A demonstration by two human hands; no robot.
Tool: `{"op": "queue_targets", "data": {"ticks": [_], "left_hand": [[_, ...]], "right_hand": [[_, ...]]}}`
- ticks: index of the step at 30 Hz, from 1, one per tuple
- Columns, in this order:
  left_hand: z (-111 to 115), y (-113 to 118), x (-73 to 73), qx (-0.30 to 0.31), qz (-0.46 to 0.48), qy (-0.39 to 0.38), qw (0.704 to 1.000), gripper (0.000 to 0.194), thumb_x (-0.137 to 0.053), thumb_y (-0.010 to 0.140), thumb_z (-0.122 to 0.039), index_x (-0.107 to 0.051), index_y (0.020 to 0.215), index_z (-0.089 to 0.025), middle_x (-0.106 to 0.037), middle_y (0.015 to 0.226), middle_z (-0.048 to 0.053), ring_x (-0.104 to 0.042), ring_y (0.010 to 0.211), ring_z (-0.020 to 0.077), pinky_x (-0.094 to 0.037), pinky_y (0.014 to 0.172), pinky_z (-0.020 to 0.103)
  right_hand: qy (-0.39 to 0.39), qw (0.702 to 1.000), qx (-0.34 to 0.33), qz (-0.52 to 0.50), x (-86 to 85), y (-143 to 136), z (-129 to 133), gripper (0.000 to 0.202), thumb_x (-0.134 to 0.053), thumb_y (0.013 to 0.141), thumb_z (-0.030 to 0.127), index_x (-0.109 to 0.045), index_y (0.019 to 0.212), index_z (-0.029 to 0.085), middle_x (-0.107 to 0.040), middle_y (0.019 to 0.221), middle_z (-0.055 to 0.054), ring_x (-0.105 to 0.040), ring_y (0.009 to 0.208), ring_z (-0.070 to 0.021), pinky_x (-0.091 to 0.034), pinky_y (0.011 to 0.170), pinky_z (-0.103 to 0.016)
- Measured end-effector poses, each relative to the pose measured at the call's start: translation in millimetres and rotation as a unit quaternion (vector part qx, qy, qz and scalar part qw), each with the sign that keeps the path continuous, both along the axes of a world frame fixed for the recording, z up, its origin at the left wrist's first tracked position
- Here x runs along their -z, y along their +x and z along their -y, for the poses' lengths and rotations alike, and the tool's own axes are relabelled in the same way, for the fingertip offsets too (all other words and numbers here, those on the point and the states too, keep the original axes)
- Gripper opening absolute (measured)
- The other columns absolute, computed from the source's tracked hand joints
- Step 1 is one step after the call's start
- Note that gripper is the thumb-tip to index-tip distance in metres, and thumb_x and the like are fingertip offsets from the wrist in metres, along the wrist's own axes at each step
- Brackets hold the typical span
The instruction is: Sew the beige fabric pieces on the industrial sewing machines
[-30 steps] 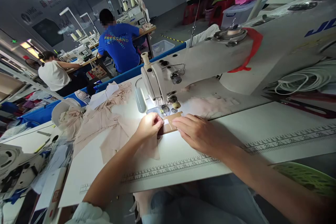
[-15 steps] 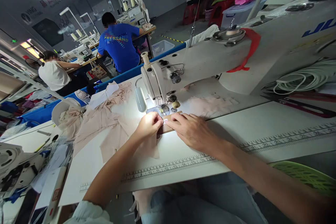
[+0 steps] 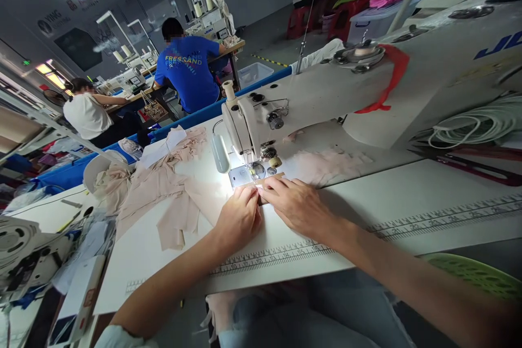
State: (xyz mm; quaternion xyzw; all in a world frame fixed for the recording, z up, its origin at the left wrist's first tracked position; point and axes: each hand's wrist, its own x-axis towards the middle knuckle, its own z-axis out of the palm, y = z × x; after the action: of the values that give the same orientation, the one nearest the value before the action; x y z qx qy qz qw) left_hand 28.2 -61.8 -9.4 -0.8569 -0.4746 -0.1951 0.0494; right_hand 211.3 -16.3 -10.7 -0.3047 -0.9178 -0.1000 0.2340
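My left hand [image 3: 240, 216] is closed, its fingertips pinched at the edge of a tan piece of fabric [image 3: 278, 176] just in front of the needle area. Right beside it, my right hand [image 3: 299, 204] has bent fingers pressed together on the same fabric, the two sets of fingertips almost touching. Most of that piece is hidden under the hands. Behind them stands the sewing machine [image 3: 244, 125], with its lit metal needle plate [image 3: 240, 175] showing beyond the left fingers. Thin beige fabric pieces [image 3: 177, 217] lie spread to the left of my left hand.
A printed ruler scale [image 3: 277, 254] runs along the table's front edge. More beige fabric [image 3: 330, 166] lies under the machine arm. Dark red-handled scissors [image 3: 477, 167] and coiled white tubing [image 3: 477, 125] are at right. A person in blue [image 3: 185, 73] sits ahead.
My left hand has moved down, turning its back to the camera and uncovering the needle plate. The beige cloth below it no longer shows. My right hand has hardly moved.
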Motion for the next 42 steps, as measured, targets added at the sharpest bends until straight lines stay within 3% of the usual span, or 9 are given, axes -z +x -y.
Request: {"op": "queue_targets", "data": {"ticks": [5, 9, 22, 26, 30, 35, 42], "left_hand": [[-5, -2, 7.9, 0.003, -0.035, 0.011, 0.999, 0.033, -0.039, 0.087, -0.012, -0.058, 0.114, -0.013, -0.063, 0.110, 0.016, -0.061, 0.104, 0.0268, -0.057, 0.093, 0.042], [-19, -6, 7.3, -0.031, -0.030, -0.002, 0.999, 0.027, -0.043, 0.086, -0.013, -0.059, 0.108, -0.011, -0.063, 0.108, 0.017, -0.061, 0.098, 0.0279, -0.057, 0.090, 0.044], [-34, -5, 8.7, -0.035, -0.026, -0.003, 0.999, 0.021, -0.043, 0.086, -0.013, -0.061, 0.098, -0.011, -0.061, 0.101, 0.018, -0.058, 0.092, 0.0280, -0.056, 0.086, 0.043], [-34, -6, 6.4, -0.029, -0.037, 0.003, 0.999, 0.019, -0.044, 0.086, -0.013, -0.060, 0.095, -0.013, -0.060, 0.097, 0.015, -0.058, 0.089, 0.0261, -0.056, 0.081, 0.041], [-34, -7, 3.9, -0.025, -0.051, 0.017, 0.998, 0.019, -0.044, 0.085, -0.012, -0.060, 0.096, -0.014, -0.061, 0.099, 0.014, -0.057, 0.090, 0.0249, -0.056, 0.082, 0.039], [-35, -6, 5.2, -0.020, -0.056, 0.018, 0.998, 0.016, -0.047, 0.084, -0.012, -0.061, 0.092, -0.013, -0.061, 0.097, 0.014, -0.057, 0.088, 0.0255, -0.056, 0.079, 0.039], [-39, -8, 6.5, -0.020, -0.042, 0.015, 0.999, 0.019, -0.048, 0.084, -0.012, -0.062, 0.097, -0.011, -0.063, 0.102, 0.017, -0.058, 0.094, 0.0277, -0.056, 0.085, 0.042]], "right_hand": [[-0.034, 0.999, -0.006, -0.028, -3.4, 3, -6, 0.031, -0.045, 0.081, 0.001, -0.066, 0.098, 0.017, -0.063, 0.096, -0.008, -0.054, 0.079, -0.0195, -0.036, 0.069, -0.033], [-0.027, 0.996, 0.051, -0.075, -3.4, 6, -17, 0.035, -0.043, 0.081, -0.001, -0.068, 0.098, 0.017, -0.061, 0.088, -0.006, -0.050, 0.065, -0.0166, -0.034, 0.061, -0.031], [-0.061, 0.993, 0.051, -0.083, 2.8, 12, -18, 0.034, -0.041, 0.081, 0.000, -0.068, 0.093, 0.017, -0.063, 0.090, -0.007, -0.055, 0.068, -0.0170, -0.039, 0.062, -0.030], [-0.097, 0.985, 0.063, -0.125, 3.1, 9, -20, 0.030, -0.039, 0.092, 0.011, -0.068, 0.093, 0.018, -0.065, 0.088, -0.006, -0.058, 0.069, -0.0172, -0.037, 0.060, -0.029], [-0.154, 0.968, 0.122, -0.158, -4.5, 3, -38, 0.026, -0.042, 0.097, 0.028, -0.065, 0.088, 0.020, -0.068, 0.079, -0.005, -0.058, 0.063, -0.0177, -0.032, 0.054, -0.028], [-0.180, 0.960, 0.155, -0.148, -10.4, -2, -61, 0.023, -0.044, 0.094, 0.025, -0.062, 0.081, 0.020, -0.071, 0.071, -0.006, -0.060, 0.063, -0.0194, -0.030, 0.055, -0.028], [-0.202, 0.955, 0.139, -0.167, -2.7, 2, -46, 0.035, -0.040, 0.098, 0.038, -0.058, 0.072, 0.021, -0.066, 0.063, -0.003, -0.055, 0.055, -0.0165, -0.028, 0.054, -0.028]]}}
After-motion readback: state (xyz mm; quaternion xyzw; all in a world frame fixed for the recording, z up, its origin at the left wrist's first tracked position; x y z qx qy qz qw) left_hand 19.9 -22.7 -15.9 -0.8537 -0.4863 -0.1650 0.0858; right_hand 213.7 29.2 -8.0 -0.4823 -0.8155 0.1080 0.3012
